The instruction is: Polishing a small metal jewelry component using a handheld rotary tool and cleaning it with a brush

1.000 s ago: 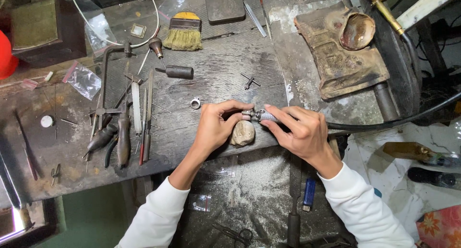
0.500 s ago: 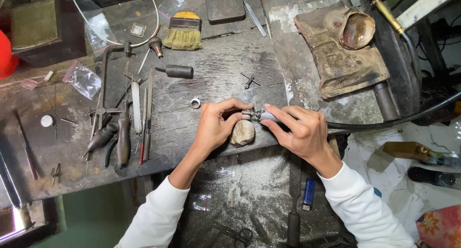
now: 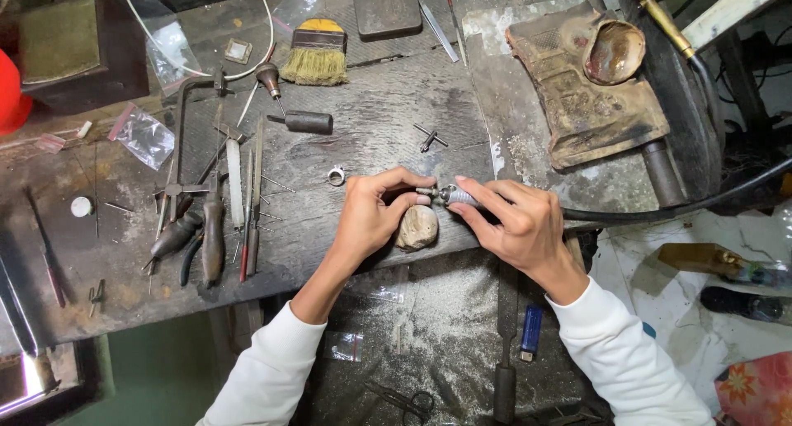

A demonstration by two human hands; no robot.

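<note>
- Nearest the camera, two white sleeves rise from the lower edge; between them lies a blue lighter (image 3: pixel 531 333) and a long dark file (image 3: pixel 506 343) pointing up and down the picture
- The left hand (image 3: pixel 371 216) has its fingers curled in and pinched on the tip of a small metal handpiece (image 3: pixel 452 197); the right hand (image 3: pixel 516 224) has fingers closed round the same handpiece from the other side
- The handpiece sits at the front edge of the counter (image 3: pixel 371 137), between the two hands, its long axis running left to right with the tip towards the left hand; what the tip bears is too small to tell
- A black hose (image 3: pixel 660 213) runs on from it to the right
- One rounded wooden peg (image 3: pixel 417 227) lies just below the handpiece, partly covered by the left hand
- One small ring (image 3: pixel 336 176) rests on the counter just left of the left hand's fingers
- Further left, a row of pliers and files (image 3: pixel 216 220) lies side by side, long axes near upright in the picture
- One small chuck key (image 3: pixel 430 137) lies beyond the hands
- Farther back stand one yellow-bristled brush (image 3: pixel 314 56), one dark square block (image 3: pixel 388 11) and one scorched soldering pad (image 3: pixel 582 88) holding a shell-like dish (image 3: pixel 613 52)
</note>
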